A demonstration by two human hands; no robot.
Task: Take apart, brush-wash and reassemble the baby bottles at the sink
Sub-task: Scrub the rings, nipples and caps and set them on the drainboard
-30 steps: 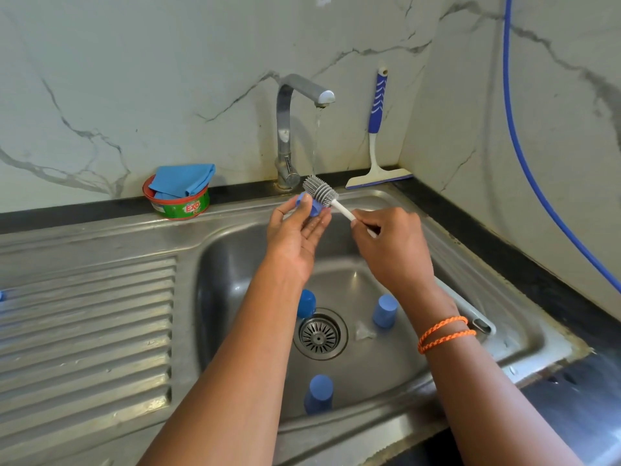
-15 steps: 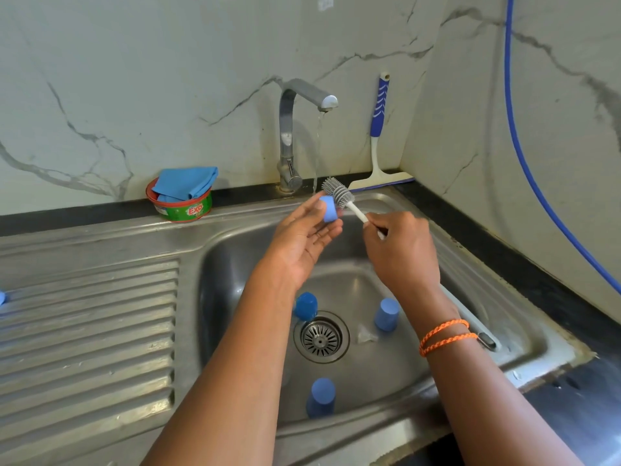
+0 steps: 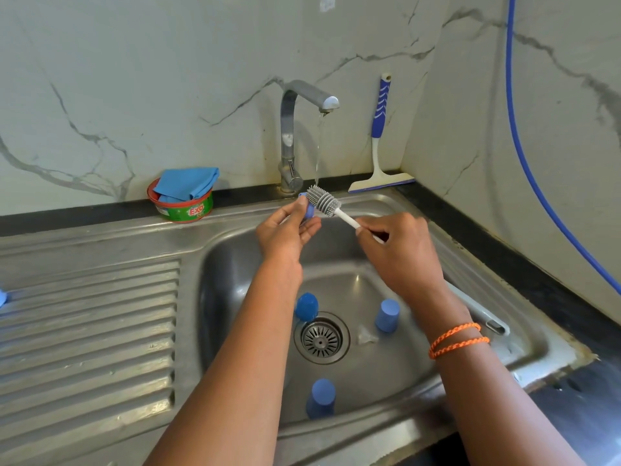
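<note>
My left hand point(image 3: 285, 232) pinches a small blue bottle part point(image 3: 309, 210) above the sink basin point(image 3: 235, 264). My right hand point(image 3: 400, 250) grips the white handle of a grey silicone bottle brush point(image 3: 324, 205), whose head lies against the blue part just under the running tap point(image 3: 302, 99). Three more blue parts lie in the basin: one point(image 3: 306, 306) left of the drain point(image 3: 321, 338), one point(image 3: 387, 315) to its right, one point(image 3: 321, 396) near the front wall. A clear nipple point(image 3: 366, 336) lies beside the drain.
A tub of dish soap point(image 3: 188, 210) with a blue cloth point(image 3: 188, 183) stands on the back ledge at left. A blue-handled squeegee point(image 3: 379, 139) leans in the corner. A ribbed drainboard point(image 3: 87, 331) lies left. A blue hose point(image 3: 531, 163) hangs on the right wall.
Both hands rose slightly toward the water stream. The brush head shifted left along the blue part, now lying across its top.
</note>
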